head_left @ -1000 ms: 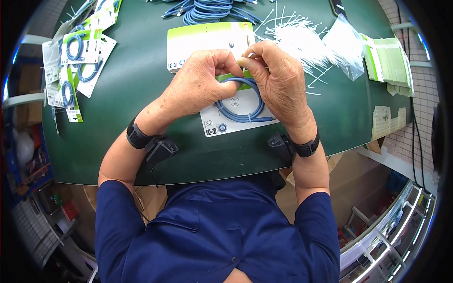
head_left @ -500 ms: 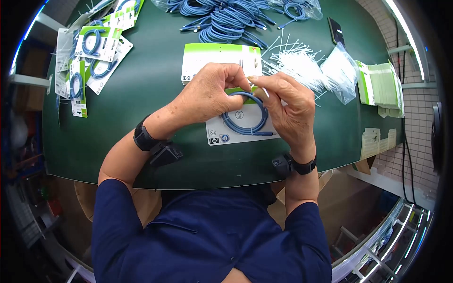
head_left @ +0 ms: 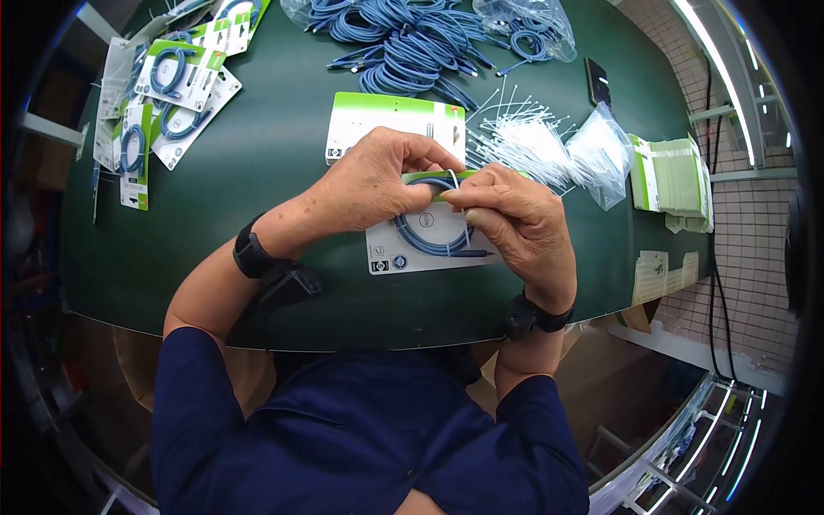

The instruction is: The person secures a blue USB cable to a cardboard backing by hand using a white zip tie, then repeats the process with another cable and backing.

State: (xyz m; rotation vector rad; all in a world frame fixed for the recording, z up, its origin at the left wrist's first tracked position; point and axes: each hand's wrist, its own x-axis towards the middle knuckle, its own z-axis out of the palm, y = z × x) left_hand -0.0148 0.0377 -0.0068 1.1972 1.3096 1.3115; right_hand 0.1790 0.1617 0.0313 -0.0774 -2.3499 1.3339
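Observation:
A coiled blue cable (head_left: 432, 247) lies against a white and green packaging card (head_left: 383, 250) in front of me. My left hand (head_left: 378, 182) pinches the card and the upper part of the coil, thumb in front. At that upper part a thin white cable tie (head_left: 454, 178) arcs over the coil and the card's green edge. My right hand (head_left: 525, 216) is closed with thumb and forefinger on the tie; its end is hidden by the fingers. Two other white ties hold the coil lower down. Behind my hands lies a stack of similar cards (head_left: 396, 106).
Loose white cable ties (head_left: 524, 137) and a clear plastic bag (head_left: 601, 154) lie right of the cards. Blue cables (head_left: 412, 51) heap at the back, with a phone (head_left: 598, 81) to their right. Finished carded cables (head_left: 176, 81) pile up left; bundled cards (head_left: 678, 184) stand right.
The tie's end, earlier sticking out of my right hand, now curves over the coil. My right fingers have moved down and to the left, in front of the card. The view has shifted slightly.

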